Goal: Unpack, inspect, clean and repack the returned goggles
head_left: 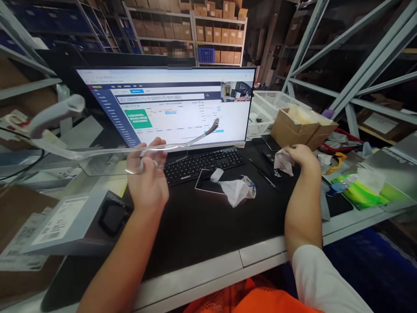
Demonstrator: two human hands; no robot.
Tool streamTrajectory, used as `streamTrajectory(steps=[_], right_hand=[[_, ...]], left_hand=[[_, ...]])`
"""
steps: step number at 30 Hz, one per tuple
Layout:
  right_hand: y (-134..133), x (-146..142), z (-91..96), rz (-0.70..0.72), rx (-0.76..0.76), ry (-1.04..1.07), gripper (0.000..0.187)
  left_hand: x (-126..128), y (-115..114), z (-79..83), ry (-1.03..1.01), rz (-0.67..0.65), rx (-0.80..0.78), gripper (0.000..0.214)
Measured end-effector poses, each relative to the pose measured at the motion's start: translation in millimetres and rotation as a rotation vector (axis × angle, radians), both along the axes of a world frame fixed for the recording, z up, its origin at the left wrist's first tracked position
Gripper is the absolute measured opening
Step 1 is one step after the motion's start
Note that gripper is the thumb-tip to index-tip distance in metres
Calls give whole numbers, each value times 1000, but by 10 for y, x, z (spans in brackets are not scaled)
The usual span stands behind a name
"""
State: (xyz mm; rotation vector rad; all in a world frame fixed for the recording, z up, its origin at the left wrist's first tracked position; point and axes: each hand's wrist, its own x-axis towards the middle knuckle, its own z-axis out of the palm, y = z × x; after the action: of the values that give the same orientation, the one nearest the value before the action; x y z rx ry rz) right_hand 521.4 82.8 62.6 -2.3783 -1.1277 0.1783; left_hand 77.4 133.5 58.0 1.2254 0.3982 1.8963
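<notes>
Raised in front of the monitor, my left hand (148,178) grips a pair of clear-framed glasses (130,153) between thumb and fingers. One temple arm curves up at the far left; the other points right, across the screen. Over the right of the desk, my right hand (300,155) pinches a crumpled pale tissue or cloth (283,161). Between the hands, a flat dark piece with a light edge (202,184) lies on the black desk mat (208,230), partly under a crumpled white wrapper (235,191). A pen (267,179) rests to its right.
A keyboard (208,165) sits below the monitor (182,126). Boxes (81,226) crowd the left. An open carton (293,128), white baskets (260,119) and a green-yellow packet (361,191) occupy the right. Shelving stands behind, and a person is partly visible beyond the monitor.
</notes>
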Motion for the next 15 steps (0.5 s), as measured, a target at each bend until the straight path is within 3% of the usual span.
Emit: streamTrajectory(steps=[2,4,7,9,12,15], right_hand=[[34,-278,95,74,96,-54,38],[127,-665,104,243,141,-50,38],[344,-1278,-81,543,-17,90,39],[492,-1578,-267,671,-116,190,41],[628,-1784,-472,841,-137,331,31],[645,-1814,-521,963,-43,442,22]], left_hand=[[20,-6,-10,1,1,-9,34],[54,-15,-30,5,-14,-24,37],[106,-26,-75,22,-54,-64,39],[132,-34,-103,30,-76,-97,39],[152,-44,-124,31,-106,-128,37],[158,-46,-126,29,-137,-143,36]])
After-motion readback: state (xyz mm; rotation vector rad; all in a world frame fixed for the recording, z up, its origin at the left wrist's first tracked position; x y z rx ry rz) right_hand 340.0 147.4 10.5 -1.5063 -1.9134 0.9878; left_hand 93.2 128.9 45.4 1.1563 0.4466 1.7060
